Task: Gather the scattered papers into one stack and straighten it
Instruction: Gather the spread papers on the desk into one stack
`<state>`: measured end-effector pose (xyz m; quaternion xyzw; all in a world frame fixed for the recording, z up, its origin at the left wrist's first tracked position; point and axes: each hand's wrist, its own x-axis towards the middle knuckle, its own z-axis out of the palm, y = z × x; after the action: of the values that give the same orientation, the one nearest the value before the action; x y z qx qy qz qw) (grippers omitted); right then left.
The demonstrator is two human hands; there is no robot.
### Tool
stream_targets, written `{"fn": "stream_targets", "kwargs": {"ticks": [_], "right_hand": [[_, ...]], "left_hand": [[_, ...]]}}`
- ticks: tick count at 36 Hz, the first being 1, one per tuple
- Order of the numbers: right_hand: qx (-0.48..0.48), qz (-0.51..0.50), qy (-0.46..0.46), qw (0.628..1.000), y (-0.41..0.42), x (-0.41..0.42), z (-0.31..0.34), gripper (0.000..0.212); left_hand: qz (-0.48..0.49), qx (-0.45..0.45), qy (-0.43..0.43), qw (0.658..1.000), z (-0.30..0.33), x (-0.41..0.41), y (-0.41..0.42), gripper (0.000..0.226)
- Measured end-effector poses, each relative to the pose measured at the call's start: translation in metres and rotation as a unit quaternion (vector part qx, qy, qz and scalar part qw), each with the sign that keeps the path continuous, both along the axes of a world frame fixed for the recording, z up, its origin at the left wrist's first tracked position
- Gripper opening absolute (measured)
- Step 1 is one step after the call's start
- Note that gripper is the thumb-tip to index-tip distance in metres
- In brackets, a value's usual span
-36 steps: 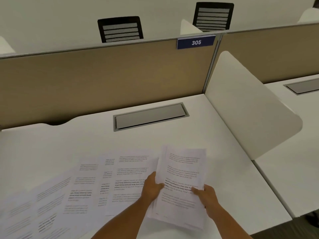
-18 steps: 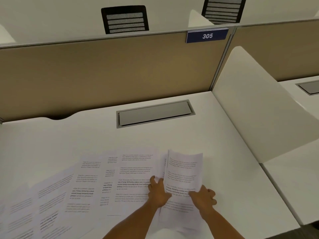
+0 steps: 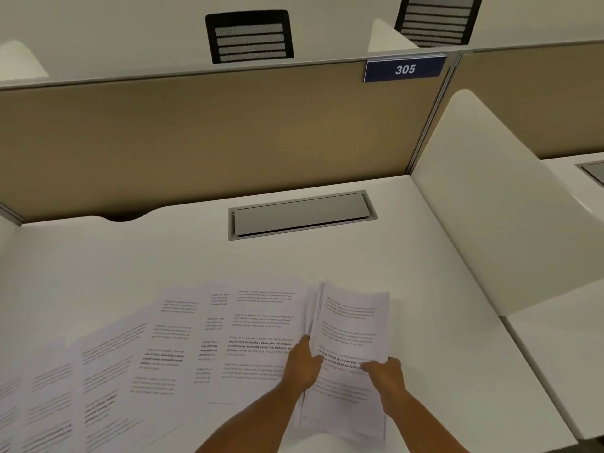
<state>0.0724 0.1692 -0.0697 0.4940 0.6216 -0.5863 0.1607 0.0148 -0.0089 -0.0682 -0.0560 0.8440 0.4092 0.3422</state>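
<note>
A white desk [image 3: 327, 256] filled most of the view, backed by a tan partition [image 3: 212, 132] carrying a blue plate [image 3: 404, 69] numbered 305. A white side divider [image 3: 490, 207] closed the desk's right edge. A grey cable hatch [image 3: 302, 214], shut, sat in the desktop near the partition. Two black chair backs [image 3: 250, 37] showed beyond it.

Printed sheets [image 3: 157, 348] lay fanned and overlapping across the near left of the desk, flat on the surface. To their right, a gathered stack [image 3: 351, 338] was held with its far end lifted off the desk and its left edge splayed.

The left hand [image 3: 302, 364] gripped the stack's left edge, thumb on top, fingers curled beneath. The right hand [image 3: 385, 376] pinched the right edge, thumb pressed onto the top page, fingers hidden below.
</note>
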Motion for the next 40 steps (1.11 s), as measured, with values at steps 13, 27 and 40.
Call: {"fn": "stream_targets", "kwargs": {"ticks": [13,27,40], "right_hand": [[-0.002,0.069,0.122,0.990,-0.034,-0.001,0.026,0.024],[-0.021,0.123,0.158,0.979,-0.119,-0.051,0.052,0.030],[0.072,0.158,0.076,0.982,-0.164,-0.077,0.031,0.022]], "left_hand": [[0.091,0.005,0.098,0.991,0.029,0.008,-0.036,0.079],[0.213,-0.053,0.169,0.961,0.045,-0.009,-0.138,0.055],[0.225,-0.077,0.108,0.965,0.017,-0.030,-0.173,0.031]]}}
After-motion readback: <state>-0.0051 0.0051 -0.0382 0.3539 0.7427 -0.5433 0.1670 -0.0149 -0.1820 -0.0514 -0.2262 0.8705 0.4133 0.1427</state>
